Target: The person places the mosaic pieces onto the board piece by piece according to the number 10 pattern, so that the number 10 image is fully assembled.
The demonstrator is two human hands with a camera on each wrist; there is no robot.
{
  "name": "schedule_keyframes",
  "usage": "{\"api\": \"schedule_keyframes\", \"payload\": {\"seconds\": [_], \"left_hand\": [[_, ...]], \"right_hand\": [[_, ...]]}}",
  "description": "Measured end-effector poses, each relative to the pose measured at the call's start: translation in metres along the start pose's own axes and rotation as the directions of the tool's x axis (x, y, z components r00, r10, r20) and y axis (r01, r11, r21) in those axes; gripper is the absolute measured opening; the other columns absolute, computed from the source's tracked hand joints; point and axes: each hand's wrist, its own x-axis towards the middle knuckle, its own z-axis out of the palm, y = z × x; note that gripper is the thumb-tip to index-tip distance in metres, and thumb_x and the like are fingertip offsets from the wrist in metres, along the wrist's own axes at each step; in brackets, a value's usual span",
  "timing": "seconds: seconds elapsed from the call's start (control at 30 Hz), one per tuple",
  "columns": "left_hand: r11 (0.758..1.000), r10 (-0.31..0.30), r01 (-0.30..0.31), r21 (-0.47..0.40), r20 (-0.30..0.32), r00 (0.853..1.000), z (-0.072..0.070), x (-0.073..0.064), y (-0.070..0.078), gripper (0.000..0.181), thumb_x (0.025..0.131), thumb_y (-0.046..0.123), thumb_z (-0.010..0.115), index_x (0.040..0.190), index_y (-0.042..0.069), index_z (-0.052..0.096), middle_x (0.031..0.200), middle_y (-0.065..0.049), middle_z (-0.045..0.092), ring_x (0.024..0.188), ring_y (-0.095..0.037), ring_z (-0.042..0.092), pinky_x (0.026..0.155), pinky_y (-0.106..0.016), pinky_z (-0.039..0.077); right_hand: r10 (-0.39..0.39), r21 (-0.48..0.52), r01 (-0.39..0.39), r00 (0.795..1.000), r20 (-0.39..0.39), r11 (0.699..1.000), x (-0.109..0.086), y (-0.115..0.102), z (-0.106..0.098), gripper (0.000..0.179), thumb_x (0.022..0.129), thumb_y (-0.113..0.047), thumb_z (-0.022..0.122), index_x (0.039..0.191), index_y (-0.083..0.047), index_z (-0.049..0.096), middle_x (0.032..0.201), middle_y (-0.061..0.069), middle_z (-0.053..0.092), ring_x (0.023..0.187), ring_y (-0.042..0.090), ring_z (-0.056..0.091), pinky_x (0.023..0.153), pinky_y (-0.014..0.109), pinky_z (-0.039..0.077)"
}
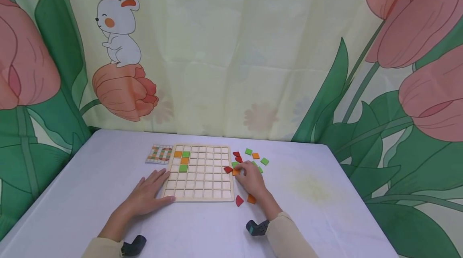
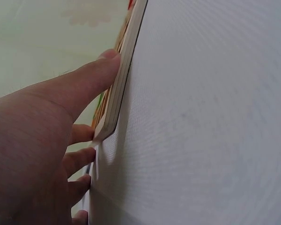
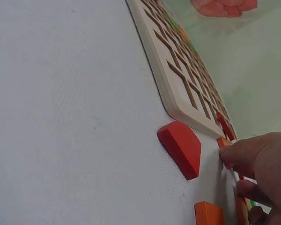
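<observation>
The right hand (image 1: 250, 178) has a narrow grip, pinching an orange tile (image 1: 236, 173) beside the right edge of a wooden grid board (image 1: 199, 168). The left hand (image 1: 146, 195) spreads at its near-left corner. Picking up seems underway; next probably calls for lifting clear of the red piece (image 1: 228, 169).
</observation>
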Motion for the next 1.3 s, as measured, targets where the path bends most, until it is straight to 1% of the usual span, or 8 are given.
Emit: {"api": "schedule_keyframes", "payload": {"seconds": [0.17, 0.37, 0.57, 0.73, 0.87, 1.03, 1.2, 1.3], "left_hand": [[1.0, 0.001, -0.001, 0.004, -0.006, 1.0, 0.0, 0.0, 0.0, 0.091, 0.082, 0.064, 0.063, 0.149, 0.009, 0.037, 0.156, -0.019, 0.031, 0.145, -0.045, 0.021, 0.114, -0.069, 0.014], [1.0, 0.004, -0.004, -0.004, -0.005, 1.0, -0.001, -0.001, 0.002, 0.09, 0.082, 0.062, 0.064, 0.149, 0.009, 0.036, 0.156, -0.019, 0.03, 0.145, -0.045, 0.021, 0.114, -0.069, 0.014], [1.0, 0.005, -0.005, -0.004, -0.006, 1.0, -0.001, -0.002, 0.003, 0.089, 0.082, 0.061, 0.064, 0.149, 0.008, 0.037, 0.156, -0.02, 0.031, 0.144, -0.046, 0.021, 0.114, -0.069, 0.014], [1.0, -0.001, 0.001, -0.003, -0.004, 1.0, -0.002, -0.002, 0.004, 0.089, 0.082, 0.061, 0.064, 0.149, 0.007, 0.036, 0.156, -0.021, 0.03, 0.145, -0.046, 0.021, 0.114, -0.069, 0.013], [1.0, -0.003, 0.003, -0.002, -0.001, 1.0, -0.002, -0.001, 0.004, 0.09, 0.082, 0.061, 0.064, 0.149, 0.008, 0.036, 0.156, -0.02, 0.03, 0.145, -0.045, 0.02, 0.114, -0.069, 0.013], [1.0, 0.002, -0.002, 0.001, -0.006, 1.0, -0.002, -0.001, 0.003, 0.089, 0.082, 0.062, 0.064, 0.149, 0.009, 0.037, 0.156, -0.019, 0.031, 0.145, -0.045, 0.021, 0.114, -0.069, 0.014], [1.0, 0.011, -0.011, 0.006, -0.012, 1.0, -0.001, -0.001, 0.002, 0.088, 0.082, 0.061, 0.064, 0.148, 0.009, 0.037, 0.155, -0.02, 0.032, 0.145, -0.045, 0.022, 0.114, -0.069, 0.016], [1.0, 0.015, -0.015, 0.009, -0.015, 1.0, -0.001, -0.001, 0.001, 0.088, 0.082, 0.061, 0.064, 0.148, 0.009, 0.038, 0.155, -0.02, 0.032, 0.145, -0.045, 0.023, 0.114, -0.069, 0.016]], "right_hand": [[0.024, 0.009, -0.024, 0.999, 0.025, 1.0, 0.001, 0.001, -0.002, 0.027, 0.084, -0.017, 0.075, 0.111, -0.018, 0.071, 0.101, 0.0, 0.059, 0.089, 0.015, 0.051, 0.069, 0.023, 0.052], [0.001, 0.005, -0.002, 0.999, 0.034, 1.0, 0.002, 0.003, -0.003, 0.027, 0.084, -0.017, 0.076, 0.11, -0.017, 0.072, 0.096, 0.0, 0.059, 0.087, 0.015, 0.05, 0.064, 0.022, 0.049], [0.0, -0.006, 0.0, 1.0, 0.021, 1.0, 0.001, 0.006, -0.006, 0.026, 0.082, -0.021, 0.077, 0.108, -0.018, 0.072, 0.089, -0.003, 0.059, 0.082, 0.014, 0.05, 0.061, 0.021, 0.046], [-0.008, 0.033, 0.008, 1.0, -0.006, 0.999, 0.001, 0.007, -0.007, 0.022, 0.082, -0.024, 0.078, 0.103, -0.019, 0.072, 0.082, -0.002, 0.057, 0.079, 0.014, 0.05, 0.059, 0.021, 0.045], [-0.03, 0.068, 0.032, 0.999, -0.02, 0.997, 0.001, 0.002, -0.006, 0.018, 0.083, -0.026, 0.077, 0.098, -0.02, 0.072, 0.087, -0.003, 0.061, 0.082, 0.015, 0.05, 0.062, 0.021, 0.046], [-0.083, 0.091, 0.083, 0.997, -0.004, 0.992, 0.003, -0.005, -0.002, 0.014, 0.083, -0.025, 0.077, 0.096, -0.02, 0.073, 0.094, -0.003, 0.065, 0.085, 0.015, 0.051, 0.063, 0.019, 0.047], [-0.133, 0.12, 0.129, 0.991, 0.023, 0.984, 0.003, -0.013, 0.005, 0.014, 0.084, -0.023, 0.076, 0.097, -0.018, 0.073, 0.097, -0.002, 0.065, 0.084, 0.014, 0.053, 0.065, 0.019, 0.049], [-0.139, 0.153, 0.129, 0.988, 0.059, 0.98, 0.003, -0.017, 0.01, 0.015, 0.084, -0.026, 0.076, 0.098, -0.021, 0.071, 0.096, -0.007, 0.064, 0.084, 0.012, 0.054, 0.067, 0.019, 0.051]]}}
